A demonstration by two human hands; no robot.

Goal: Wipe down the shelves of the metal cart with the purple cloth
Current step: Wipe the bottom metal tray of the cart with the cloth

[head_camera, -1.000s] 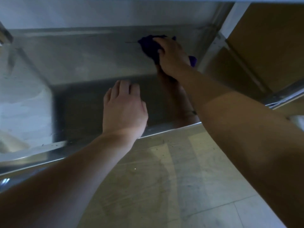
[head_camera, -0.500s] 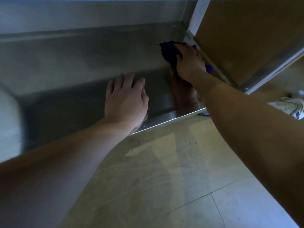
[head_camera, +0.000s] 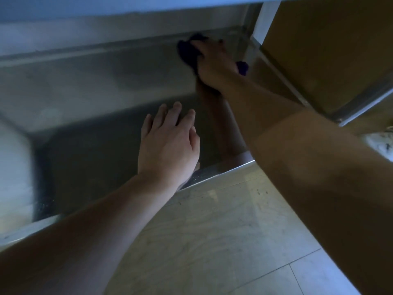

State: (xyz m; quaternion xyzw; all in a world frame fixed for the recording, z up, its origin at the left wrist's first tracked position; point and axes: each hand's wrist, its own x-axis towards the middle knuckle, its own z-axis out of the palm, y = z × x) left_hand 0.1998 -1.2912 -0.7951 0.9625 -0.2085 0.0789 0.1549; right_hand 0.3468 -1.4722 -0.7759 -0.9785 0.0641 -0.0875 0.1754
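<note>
Your right hand (head_camera: 214, 64) has carried the purple cloth (head_camera: 188, 53) from the middle of the shelf's back edge a second ago toward the far right corner, and it now presses the cloth flat against the shelf (head_camera: 95, 86) just below the back rim, close to the corner post (head_camera: 263, 20). The fingers are closed down over the bunched cloth, which shows dark at the fingertips and again as a small purple tuft beside your wrist. Your left hand (head_camera: 168, 145) has stayed where it was, palm down and fingers spread on the shelf near the front edge (head_camera: 223, 170), holding nothing; it looks to be bracing you. From this, the stroke along the back edge seems almost finished at its right end. The darker strip of shelf nearer you probably still needs a pass, though motion blur hides how clean any part is.
</note>
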